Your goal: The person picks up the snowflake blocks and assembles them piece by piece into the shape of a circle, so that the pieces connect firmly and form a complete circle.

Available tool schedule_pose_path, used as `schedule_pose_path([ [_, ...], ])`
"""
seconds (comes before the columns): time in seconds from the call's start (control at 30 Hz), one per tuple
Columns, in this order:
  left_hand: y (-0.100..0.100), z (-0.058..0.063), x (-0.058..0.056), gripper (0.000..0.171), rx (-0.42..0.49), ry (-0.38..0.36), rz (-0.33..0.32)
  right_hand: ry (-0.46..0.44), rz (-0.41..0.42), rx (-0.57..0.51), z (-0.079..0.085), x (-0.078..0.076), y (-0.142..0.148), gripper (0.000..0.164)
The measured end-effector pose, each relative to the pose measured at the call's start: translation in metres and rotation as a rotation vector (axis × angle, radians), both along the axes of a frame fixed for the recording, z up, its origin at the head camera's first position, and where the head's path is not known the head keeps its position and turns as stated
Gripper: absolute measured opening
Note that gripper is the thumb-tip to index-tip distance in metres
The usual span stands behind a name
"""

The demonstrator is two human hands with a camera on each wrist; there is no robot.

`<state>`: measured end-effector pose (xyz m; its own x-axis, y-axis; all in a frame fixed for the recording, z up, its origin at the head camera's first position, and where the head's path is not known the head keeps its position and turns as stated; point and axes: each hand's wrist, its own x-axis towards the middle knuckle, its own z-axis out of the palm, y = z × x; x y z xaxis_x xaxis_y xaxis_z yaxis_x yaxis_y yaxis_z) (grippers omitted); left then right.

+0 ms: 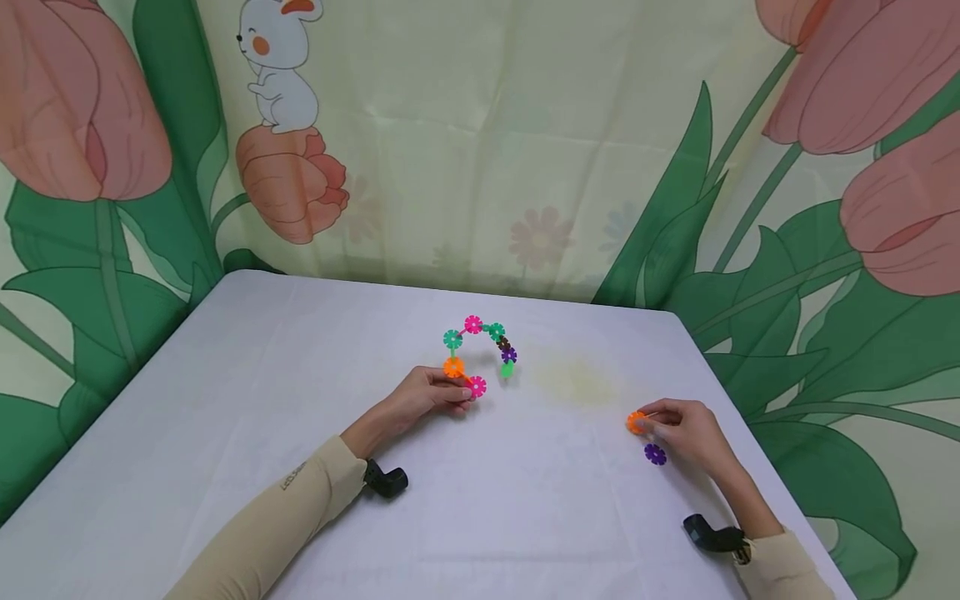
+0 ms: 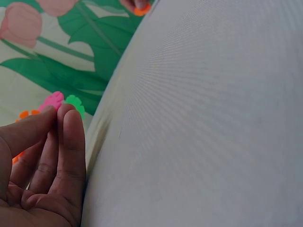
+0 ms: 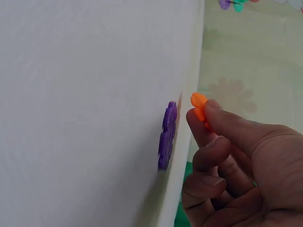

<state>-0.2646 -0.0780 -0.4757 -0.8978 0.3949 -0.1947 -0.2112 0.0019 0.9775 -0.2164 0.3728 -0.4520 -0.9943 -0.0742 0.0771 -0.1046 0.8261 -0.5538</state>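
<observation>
A curved chain of joined snowflake discs in pink, orange, green, brown and purple [image 1: 452, 339] arches over the middle of the table. My left hand [image 1: 431, 392] pinches it at its near end, by the pink disc [image 1: 477, 387]; the fingertips hide part of that disc in the left wrist view. On the right, my right hand [image 1: 686, 425] pinches a single orange snowflake disc [image 3: 199, 101] between thumb and forefinger. Just below that hand, a purple snowflake disc [image 1: 656, 454] lies flat on the table, also seen beside the fingers in the right wrist view.
The table [image 1: 525, 517] is covered by a white cloth, with a faint yellowish stain [image 1: 581, 379] right of the chain. A backdrop [image 1: 450, 167] printed with tulips and a rabbit hangs behind its far edge. Black wrist cameras [image 1: 386, 479] sit on both wrists.
</observation>
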Motion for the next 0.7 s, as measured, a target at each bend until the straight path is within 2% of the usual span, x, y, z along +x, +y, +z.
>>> schedule_pose_path([
  [0.27,0.0,0.001,0.0,0.03,-0.014,0.006,0.001,-0.019,0.011,-0.068,0.002,-0.007,-0.025,0.019],
  [0.7,0.001,0.002,0.001,0.03,-0.013,0.018,-0.006,-0.013,0.078,-0.131,0.001,-0.019,-0.057,0.017],
])
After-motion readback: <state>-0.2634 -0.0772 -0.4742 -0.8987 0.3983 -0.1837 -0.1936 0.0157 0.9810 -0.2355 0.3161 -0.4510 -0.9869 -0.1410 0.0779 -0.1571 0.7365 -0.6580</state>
